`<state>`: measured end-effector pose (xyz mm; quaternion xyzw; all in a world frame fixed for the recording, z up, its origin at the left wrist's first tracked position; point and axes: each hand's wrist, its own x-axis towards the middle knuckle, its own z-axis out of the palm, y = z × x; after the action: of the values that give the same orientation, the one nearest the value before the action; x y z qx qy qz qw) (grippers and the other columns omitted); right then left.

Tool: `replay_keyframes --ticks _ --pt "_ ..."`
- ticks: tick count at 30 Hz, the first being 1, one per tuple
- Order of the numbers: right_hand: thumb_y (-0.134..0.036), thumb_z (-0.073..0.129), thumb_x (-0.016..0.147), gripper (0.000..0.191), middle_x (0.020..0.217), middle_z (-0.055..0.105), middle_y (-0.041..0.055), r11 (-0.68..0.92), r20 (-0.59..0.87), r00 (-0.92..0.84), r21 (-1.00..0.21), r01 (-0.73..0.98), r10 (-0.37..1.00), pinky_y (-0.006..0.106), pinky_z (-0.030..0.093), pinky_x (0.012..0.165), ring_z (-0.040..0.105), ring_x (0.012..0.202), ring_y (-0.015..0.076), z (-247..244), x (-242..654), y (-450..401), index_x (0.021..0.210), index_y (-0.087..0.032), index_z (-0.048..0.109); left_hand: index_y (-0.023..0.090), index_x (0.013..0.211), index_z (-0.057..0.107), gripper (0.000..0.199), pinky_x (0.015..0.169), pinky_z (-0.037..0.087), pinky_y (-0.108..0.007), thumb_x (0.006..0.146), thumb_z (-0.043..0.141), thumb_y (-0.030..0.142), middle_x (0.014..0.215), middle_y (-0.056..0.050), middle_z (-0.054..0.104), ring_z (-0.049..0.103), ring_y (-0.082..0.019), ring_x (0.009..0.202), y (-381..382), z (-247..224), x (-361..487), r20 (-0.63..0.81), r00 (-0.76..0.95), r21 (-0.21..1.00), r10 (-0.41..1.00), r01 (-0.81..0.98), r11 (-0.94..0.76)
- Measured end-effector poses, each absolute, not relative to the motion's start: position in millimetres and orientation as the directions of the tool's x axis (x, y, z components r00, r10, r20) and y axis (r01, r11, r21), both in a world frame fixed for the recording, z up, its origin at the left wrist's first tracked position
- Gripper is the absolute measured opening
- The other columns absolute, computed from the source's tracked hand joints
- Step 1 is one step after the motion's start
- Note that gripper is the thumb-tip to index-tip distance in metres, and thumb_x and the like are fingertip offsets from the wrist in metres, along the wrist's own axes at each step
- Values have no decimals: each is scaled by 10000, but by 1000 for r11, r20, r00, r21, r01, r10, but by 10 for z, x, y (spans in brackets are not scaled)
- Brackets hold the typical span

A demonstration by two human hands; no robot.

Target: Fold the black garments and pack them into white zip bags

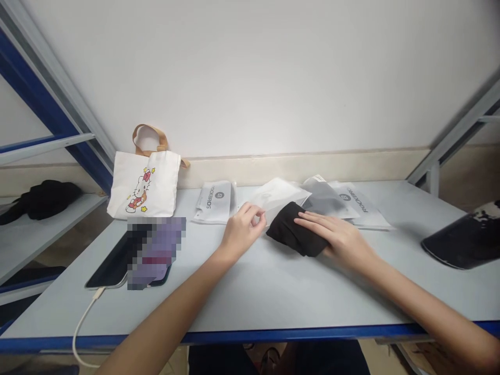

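Black fabric [287, 229] in the right hand [346, 238], translucent pouch [283, 190] by the left hand [241, 233]

The step in hand looks to be handling the fabric right up against the pouch. The fabric is bunched above the table [234, 302], between the two hands, and overlaps the pouch's near side in view; whether any of it is inside cannot be told. The right hand grips it, fingers laid across the top, thumb mostly hidden. The left hand's thumb and forefinger curl together at the pouch's edge, but I cannot tell whether they pinch the film. Working the two together would seem to call for a sure hold on that edge and a compact fold, since loose cloth could snag. A printed packet [214, 202] lies to the pouch's left.
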<state>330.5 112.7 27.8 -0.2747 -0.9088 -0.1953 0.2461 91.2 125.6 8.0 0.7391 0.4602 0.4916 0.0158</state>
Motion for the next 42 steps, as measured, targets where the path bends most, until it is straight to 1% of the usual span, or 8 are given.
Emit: replay_keyframes --ticks 5,11,15,19,24,31,36,42 --pt "-86 424 874 423 1255 599 94 802 570 -763 279 527 303 367 498 879 546 1165 221 284 3228 1213 1280 -184 494 194 798 611 86 548 454 -179 796 555 129 768 15 569 523 -57 538 1269 77 942 704 66 545 707 588 -597" --pt "-79 421 849 395 1192 636 116 661 675 -634 284 695 377 387 514 816 611 1057 258 244 3268 1567 1207 -156 568 188 775 611 87 516 453 -170 787 556 121 754 11 560 536 -61 557 1238 78 951 702 50 573 711 554 -604" --pt "-50 388 824 443 1220 618 112 774 579 -749 294 561 323 393 498 861 578 1111 249 68 3102 1466 1219 -157 559 190 790 620 94 557 469 -187 795 549 129 723 11 564 543 -76 581 1228 46 981 694 94 550 713 569 -611" --pt "-54 410 788 495 1216 612 108 840 505 -763 126 528 404 408 476 897 559 1123 234 -30 2993 1413 1257 -178 510 189 781 611 91 623 488 -221 799 543 131 726 0 589 573 -108 653 1227 21 999 696 128 517 707 594 -616" --pt "-77 490 706 458 1062 644 94 747 482 -616 -134 651 623 416 468 864 577 999 241 -28 3031 1486 1149 -183 545 192 710 573 116 676 492 -264 793 541 118 709 -4 596 588 -146 725 1214 -9 1048 707 233 433 667 602 -670" --pt "-16 421 735 347 928 645 103 838 547 -746 139 527 378 377 460 775 566 883 231 -40 2917 1425 989 -158 610 183 799 586 129 671 503 -253 835 482 117 725 -20 600 587 -139 705 1119 22 1099 789 358 207 498 609 -766" --pt "-57 435 795 417 1192 575 151 744 602 -646 125 656 469 430 407 898 478 1124 285 31 2767 1601 1184 -163 543 192 814 588 144 672 511 -252 847 470 115 736 -22 623 600 -136 711 1155 42 1065 798 373 166 473 619 -767" --pt "-89 452 806 390 1155 594 143 712 601 -593 55 700 536 426 400 906 492 1107 283 -41 2685 1720 1171 -172 561 191 863 600 145 702 524 -256 854 474 120 761 -26 638 619 -140 740 1206 20 1049 790 358 173 498 649 -741"
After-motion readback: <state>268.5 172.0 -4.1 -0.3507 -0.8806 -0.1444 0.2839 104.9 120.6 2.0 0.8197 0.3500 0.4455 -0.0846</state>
